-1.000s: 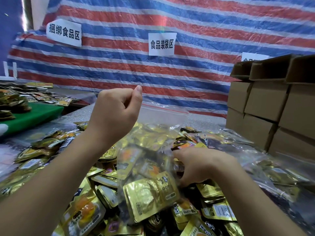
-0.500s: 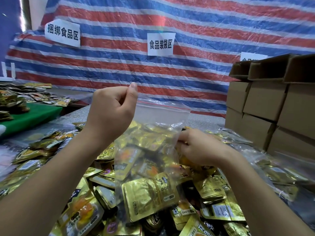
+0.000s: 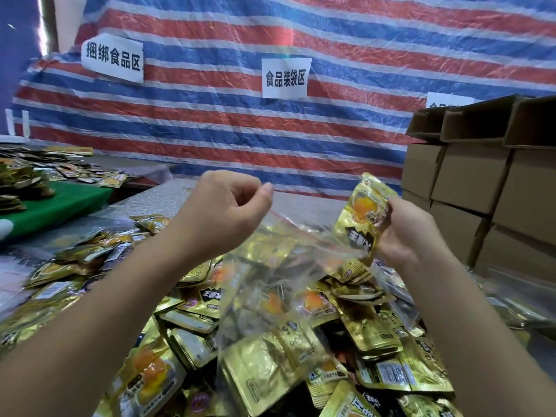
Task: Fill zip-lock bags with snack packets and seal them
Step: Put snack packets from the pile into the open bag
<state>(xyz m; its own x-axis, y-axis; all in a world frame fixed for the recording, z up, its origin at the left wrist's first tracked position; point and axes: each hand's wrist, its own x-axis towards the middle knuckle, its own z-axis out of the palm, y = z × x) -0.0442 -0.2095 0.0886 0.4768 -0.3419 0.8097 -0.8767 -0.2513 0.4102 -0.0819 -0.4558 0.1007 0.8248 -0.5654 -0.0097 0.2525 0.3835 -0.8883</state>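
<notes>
Holding the zip-lock bag [image 3: 270, 284] by its top edge, your left hand [image 3: 222, 215] is raised above the pile; the thumb and the curled fingers [image 3: 266, 191] pinch the left corner of the red-lined mouth, so the clear bag hangs down from them, and several golden packets are already lying inside it. Your right hand [image 3: 400, 233] is on the other side of the mouth, and its fingers are closed around one golden snack packet [image 3: 365, 218]. This packet stands almost upright, its top above your fingers and its lower end just at the right edge of the bag's opening; I cannot tell if it already touches the plastic. Under both hands the bench [image 3: 168, 197] is covered with a big pile of packets [image 3: 382, 335] of the same kind. Cardboard boxes [image 3: 469, 179] are stacked at the right, and behind everything hangs a striped tarp [image 3: 210, 121] with paper signs [image 3: 285, 77].
</notes>
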